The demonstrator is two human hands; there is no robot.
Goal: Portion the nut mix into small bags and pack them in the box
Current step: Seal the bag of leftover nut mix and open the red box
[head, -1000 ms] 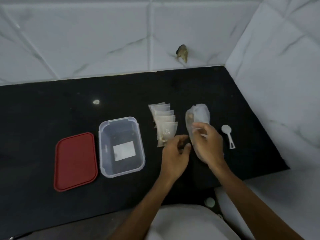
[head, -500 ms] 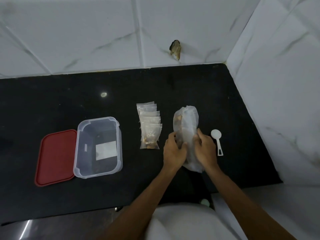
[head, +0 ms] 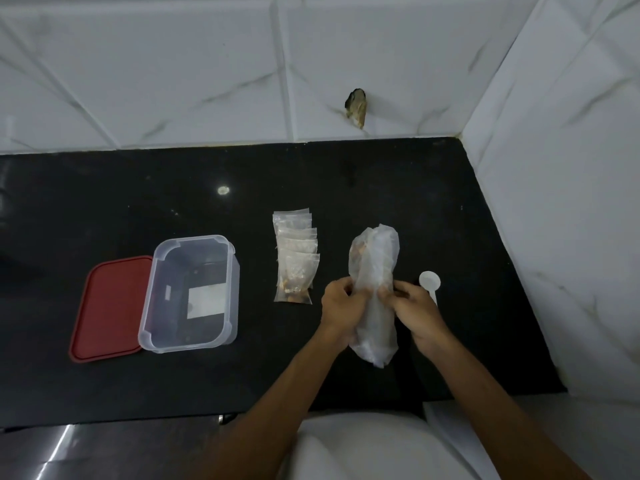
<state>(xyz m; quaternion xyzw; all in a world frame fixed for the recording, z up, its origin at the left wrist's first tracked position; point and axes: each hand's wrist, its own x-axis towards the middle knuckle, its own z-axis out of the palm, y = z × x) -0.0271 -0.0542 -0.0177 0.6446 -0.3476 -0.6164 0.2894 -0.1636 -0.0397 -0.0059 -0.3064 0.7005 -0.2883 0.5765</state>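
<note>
Translucent nut bag (head: 375, 268) sits pinched between my left hand (head: 341, 308) and right hand (head: 415, 308), both curled into its sides, right of the small bags (head: 296, 261).

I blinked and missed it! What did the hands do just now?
The left hand moved right, from beside the small bags, and took hold of the big nut bag, which the right hand was already gripping. The clear box, red lid, small bags and spoon stayed put.

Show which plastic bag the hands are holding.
The large translucent bag of nut mix, gripped by left hand and right hand; the small clear bags lie stacked apart.
</note>
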